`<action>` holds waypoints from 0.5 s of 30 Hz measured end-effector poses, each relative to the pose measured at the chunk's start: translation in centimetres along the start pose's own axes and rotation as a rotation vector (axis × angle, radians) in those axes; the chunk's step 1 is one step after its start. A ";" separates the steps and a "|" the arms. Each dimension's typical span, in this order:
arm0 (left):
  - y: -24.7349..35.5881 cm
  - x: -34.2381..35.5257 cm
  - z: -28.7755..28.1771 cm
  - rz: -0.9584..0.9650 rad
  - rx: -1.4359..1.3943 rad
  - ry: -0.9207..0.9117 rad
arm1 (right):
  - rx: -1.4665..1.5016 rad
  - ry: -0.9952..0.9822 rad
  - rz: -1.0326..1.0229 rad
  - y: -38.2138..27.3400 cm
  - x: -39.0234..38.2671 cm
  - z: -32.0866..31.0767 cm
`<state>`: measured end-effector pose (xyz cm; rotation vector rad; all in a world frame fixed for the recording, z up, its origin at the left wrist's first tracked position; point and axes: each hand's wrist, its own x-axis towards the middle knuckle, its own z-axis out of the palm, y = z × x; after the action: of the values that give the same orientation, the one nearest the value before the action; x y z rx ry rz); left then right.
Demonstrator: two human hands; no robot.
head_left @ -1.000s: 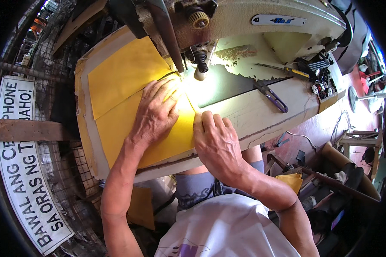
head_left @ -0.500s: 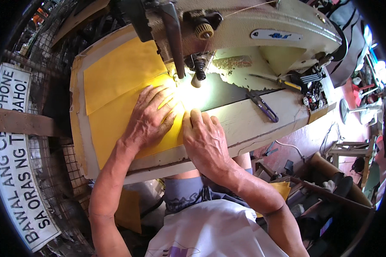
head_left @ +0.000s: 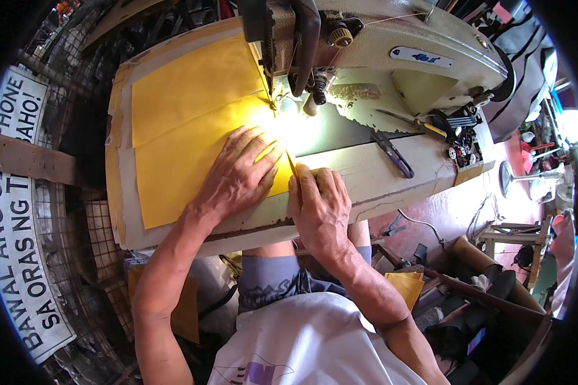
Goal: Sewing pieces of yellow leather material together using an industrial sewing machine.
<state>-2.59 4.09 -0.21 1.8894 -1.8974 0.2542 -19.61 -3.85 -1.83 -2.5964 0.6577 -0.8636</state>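
A large flat yellow sheet (head_left: pixel 173 186) lies on the sewing machine bed, a line crossing it where two panels meet or overlap. Its right edge runs under the sewing machine's (head_left: pixel 379 45) needle area, where a bright lamp washes out detail. My left hand (head_left: pixel 237 170) rests palm down on the sheet, fingers spread and pointing toward the needle area. Just to the right, my right hand (head_left: pixel 322 205) is closed, pinching the sheet's right edge between thumb and curled fingers. That edge stands slightly raised at the pinch.
Thread snips (head_left: pixel 394 155) and a yellow-handled tool (head_left: pixel 430 127) lie right of the machine's bed, beside a small tray of bobbins (head_left: pixel 465 151). More yellow pieces (head_left: pixel 404 289) sit below right. A wire mesh and a lettered white sign (head_left: pixel 29 224) stand at left.
The view has shifted, the machine appearing farther right. The sheet has slid slightly away from the front edge. Its raised right edge now shows at my right fingers.
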 end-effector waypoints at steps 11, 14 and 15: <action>-0.4 -0.4 -0.1 0.049 -0.061 -0.009 | -0.227 -0.190 -0.116 -1.9 0.6 -1.9; 0.0 -0.3 -0.2 0.020 -0.066 0.000 | -0.235 -0.176 -0.120 -1.8 0.3 -1.8; 0.1 -0.2 -0.4 0.042 -0.069 -0.017 | -0.235 -0.176 -0.120 -1.8 0.3 -1.9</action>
<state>-2.64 4.42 0.09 1.8139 -1.9335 0.1836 -20.03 -2.80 0.49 -2.9064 0.5900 -0.6124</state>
